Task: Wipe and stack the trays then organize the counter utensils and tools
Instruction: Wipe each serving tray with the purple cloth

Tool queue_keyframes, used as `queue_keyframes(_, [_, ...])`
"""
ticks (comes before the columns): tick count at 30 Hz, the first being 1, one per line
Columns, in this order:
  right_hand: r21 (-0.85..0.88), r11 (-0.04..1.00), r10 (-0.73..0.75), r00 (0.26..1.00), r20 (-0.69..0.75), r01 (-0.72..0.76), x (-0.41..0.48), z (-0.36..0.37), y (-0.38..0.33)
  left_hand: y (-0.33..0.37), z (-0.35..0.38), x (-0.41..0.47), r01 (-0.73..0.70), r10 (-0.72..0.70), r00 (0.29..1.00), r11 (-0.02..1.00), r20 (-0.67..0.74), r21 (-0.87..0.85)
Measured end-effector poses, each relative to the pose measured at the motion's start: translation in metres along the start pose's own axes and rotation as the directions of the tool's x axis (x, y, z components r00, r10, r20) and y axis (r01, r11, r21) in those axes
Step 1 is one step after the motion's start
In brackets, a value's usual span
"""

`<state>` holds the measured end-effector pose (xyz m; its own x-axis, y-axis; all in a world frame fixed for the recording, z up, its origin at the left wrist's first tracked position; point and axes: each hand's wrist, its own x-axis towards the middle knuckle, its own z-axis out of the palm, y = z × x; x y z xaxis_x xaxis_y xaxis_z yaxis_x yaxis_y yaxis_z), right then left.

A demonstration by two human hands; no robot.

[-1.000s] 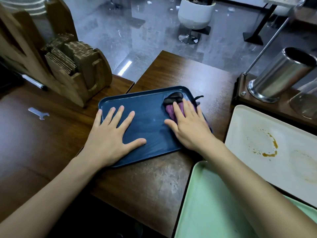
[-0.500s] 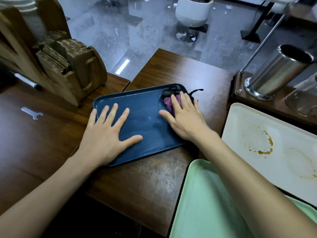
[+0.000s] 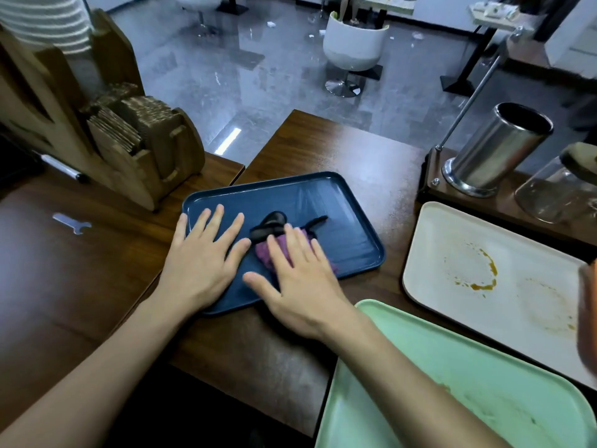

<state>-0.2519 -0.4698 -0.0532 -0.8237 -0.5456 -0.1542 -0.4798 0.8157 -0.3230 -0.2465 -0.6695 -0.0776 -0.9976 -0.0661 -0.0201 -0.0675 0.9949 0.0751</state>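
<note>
Three trays lay on the dark wooden counter (image 3: pixel 339 150) in front of us. We had the blue tray (image 3: pixel 342 218) in the middle, set at a slant, with our left hand (image 3: pixel 202 263) pressed flat on its left end, fingers straight and spread wide. Our right hand (image 3: pixel 300 286) lay flat on a purple cloth (image 3: pixel 263 253) near the tray's centre, fingers straight and close together, pressing rather than gripping; a black part of the cloth (image 3: pixel 268 226) stuck out beyond our fingertips. To the right sat a cream tray (image 3: pixel 436 253) marked with a brown ring stain (image 3: pixel 484 273), and nearer to us a green tray (image 3: pixel 420 367) ran under our right forearm. Behind the cream tray stood a steel cylinder (image 3: pixel 494 150) on a wooden base, beside a clear glass jar (image 3: pixel 549 195). On the left we saw a wooden holder (image 3: pixel 168 163) packed with cardboard pieces, a small flat wrench (image 3: pixel 72 223) and a pen (image 3: pixel 64 169). Beyond the counter stretched a glossy grey floor (image 3: pixel 258 76) with a white tub chair (image 3: pixel 353 43).
</note>
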Motion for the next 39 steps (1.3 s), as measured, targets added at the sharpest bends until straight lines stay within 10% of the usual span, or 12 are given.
queue_keyframes(39, [-0.084, 0.964, 0.242, 0.963, -0.117, -0.253, 0.106, -0.036, 0.075, -0.004, -0.002, -0.002, -0.018, 0.018, 1.000, 0.997, 0.007, -0.075])
